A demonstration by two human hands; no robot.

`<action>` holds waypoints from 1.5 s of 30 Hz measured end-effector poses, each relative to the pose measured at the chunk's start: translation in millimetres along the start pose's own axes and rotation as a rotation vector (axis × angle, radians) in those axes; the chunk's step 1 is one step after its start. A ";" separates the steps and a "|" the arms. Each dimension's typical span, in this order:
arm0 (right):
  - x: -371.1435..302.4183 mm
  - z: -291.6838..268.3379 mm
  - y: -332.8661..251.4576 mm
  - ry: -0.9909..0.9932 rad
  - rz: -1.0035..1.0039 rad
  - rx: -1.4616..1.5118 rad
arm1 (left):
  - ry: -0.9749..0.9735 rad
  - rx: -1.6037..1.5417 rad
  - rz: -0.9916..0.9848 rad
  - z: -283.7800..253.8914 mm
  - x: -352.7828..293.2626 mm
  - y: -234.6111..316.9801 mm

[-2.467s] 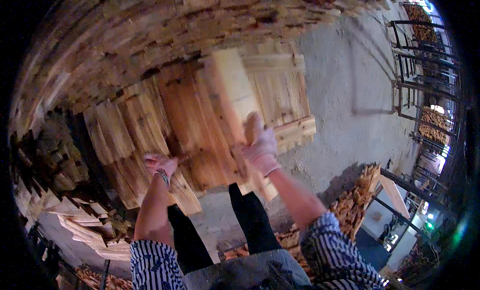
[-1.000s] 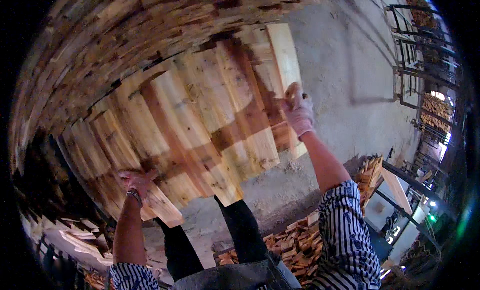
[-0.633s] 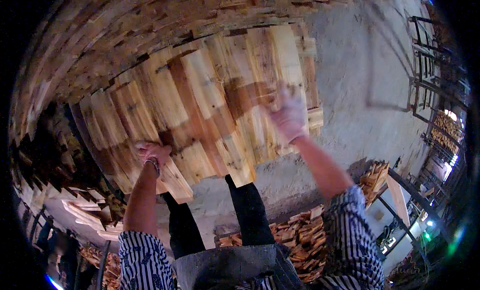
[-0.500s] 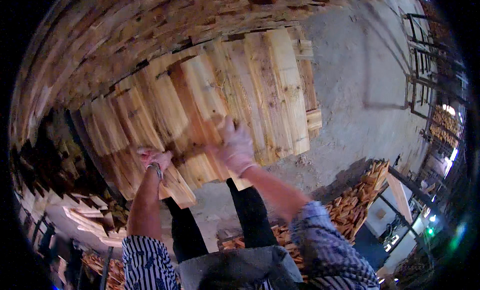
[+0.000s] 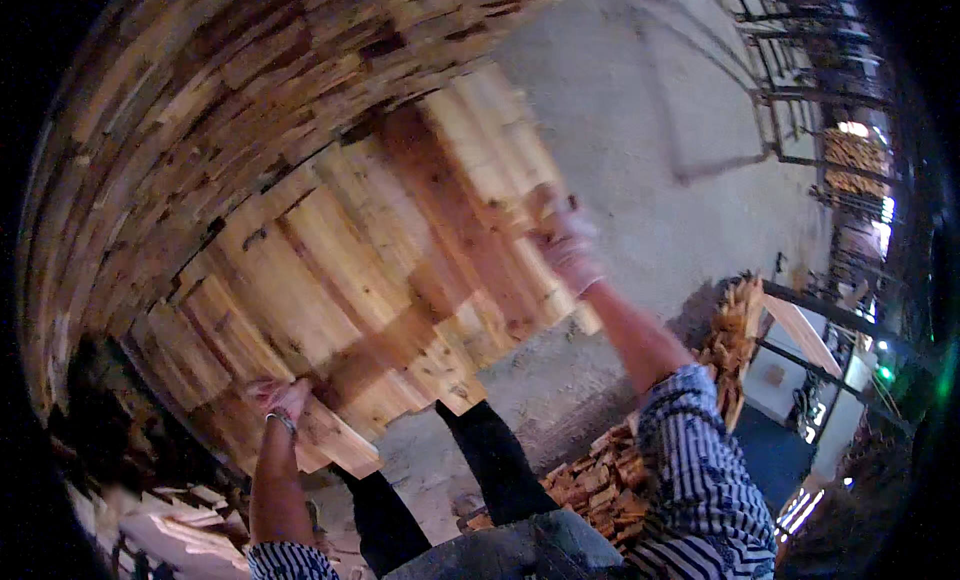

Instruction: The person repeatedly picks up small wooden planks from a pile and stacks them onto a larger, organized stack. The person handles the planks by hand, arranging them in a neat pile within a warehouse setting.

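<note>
A broad layer of pale and reddish wooden boards (image 5: 365,250) lies side by side in front of me. My left hand (image 5: 278,396), in a thin see-through glove with a band at the wrist, is closed at the near left part of the layer. Its fingers are curled on a wooden board (image 5: 338,442) that sticks out toward me past its neighbours. My right hand (image 5: 570,248), gloved alike, is at the right edge of the layer, over the outermost light boards (image 5: 490,145). Motion smears its fingers, so their grip is unclear.
A high stack of boards (image 5: 250,90) rises along the far left side. Grey floor (image 5: 620,100) stretches to the right, with metal racks (image 5: 800,95) beyond. A heap of wood offcuts (image 5: 605,485) lies at the near right. More boards (image 5: 190,525) lie at the near left.
My right hand has moved from the middle of the boards to their right edge. My left hand stays by the protruding board. The whole view has shifted and turned.
</note>
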State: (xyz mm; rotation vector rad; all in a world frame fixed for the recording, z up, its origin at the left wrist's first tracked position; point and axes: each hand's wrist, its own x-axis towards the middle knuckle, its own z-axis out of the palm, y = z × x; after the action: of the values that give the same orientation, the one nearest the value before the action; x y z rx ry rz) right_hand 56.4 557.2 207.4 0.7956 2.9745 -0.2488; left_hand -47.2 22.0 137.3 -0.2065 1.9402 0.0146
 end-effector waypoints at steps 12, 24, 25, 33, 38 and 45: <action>-50.6 93.8 -58.8 -0.373 -0.084 -0.122 | 0.298 -0.227 -0.403 28.7 14.6 8.9; -34.0 117.4 -64.3 -0.395 -0.185 -0.315 | 0.342 -0.427 -0.535 42.8 33.2 33.5; -27.1 116.3 -58.7 -0.389 -0.179 -0.333 | 0.301 -0.421 -0.476 24.6 17.7 45.8; 21.6 93.6 -34.3 -0.369 -0.287 -0.363 | 0.346 -0.374 -0.279 34.4 -0.1 20.5; -44.7 59.8 -156.8 -0.333 -0.311 -0.141 | 0.486 -0.464 -0.485 18.2 -21.9 10.1; -119.0 125.8 -281.3 -0.148 0.189 -0.121 | 0.363 -0.388 -0.462 -7.2 -10.1 9.0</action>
State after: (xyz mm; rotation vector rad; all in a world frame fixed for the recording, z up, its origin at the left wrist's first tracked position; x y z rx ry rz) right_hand 20.1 237.1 134.2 0.9878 2.7248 -0.1122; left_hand -51.5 31.5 148.5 -0.9677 2.1905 0.0506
